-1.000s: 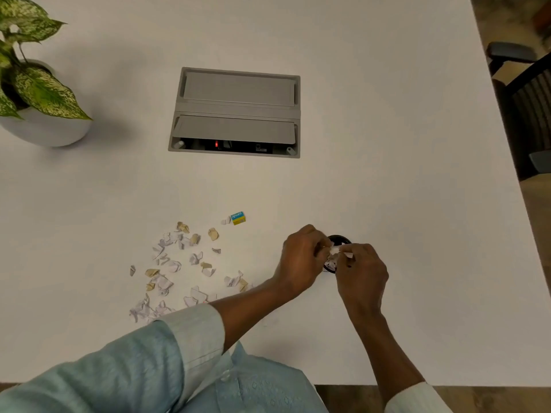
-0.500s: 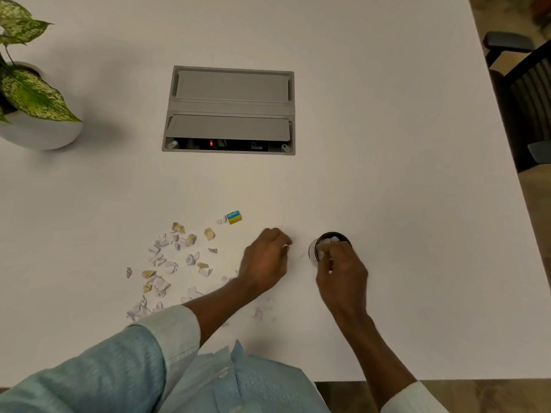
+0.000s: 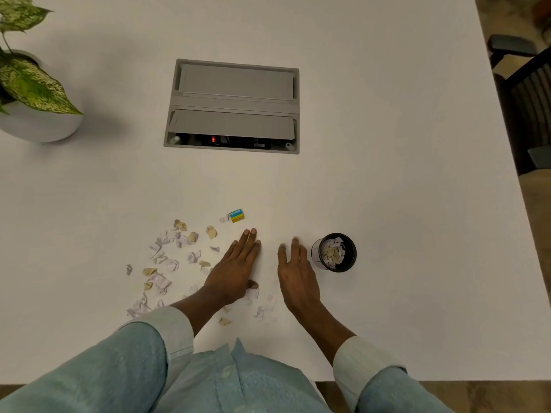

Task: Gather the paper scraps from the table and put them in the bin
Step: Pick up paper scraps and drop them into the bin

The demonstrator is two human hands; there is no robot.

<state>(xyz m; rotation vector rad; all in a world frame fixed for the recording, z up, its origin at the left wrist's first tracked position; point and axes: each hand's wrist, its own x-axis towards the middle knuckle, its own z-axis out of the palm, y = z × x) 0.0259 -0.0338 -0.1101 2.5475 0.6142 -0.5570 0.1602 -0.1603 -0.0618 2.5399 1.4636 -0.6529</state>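
Several white and tan paper scraps (image 3: 167,257) lie scattered on the white table (image 3: 387,174), left of and below my hands. A few more scraps (image 3: 264,308) sit between my wrists. The small black bin (image 3: 347,265) stands upright at the right with scraps inside. My left hand (image 3: 237,265) lies flat on the table, fingers stretched, at the right edge of the scrap pile. My right hand (image 3: 296,271) is flat and spread just left of the bin, holding nothing.
A small blue and yellow box (image 3: 237,215) lies above the scraps. A grey cable hatch (image 3: 232,105) is set into the table's middle. A potted plant (image 3: 32,93) stands far left. A dark chair (image 3: 524,93) is beyond the right edge.
Both hands left the bin and moved left and down. They have opened flat onto the table; the right hand let go of the bin's rim.
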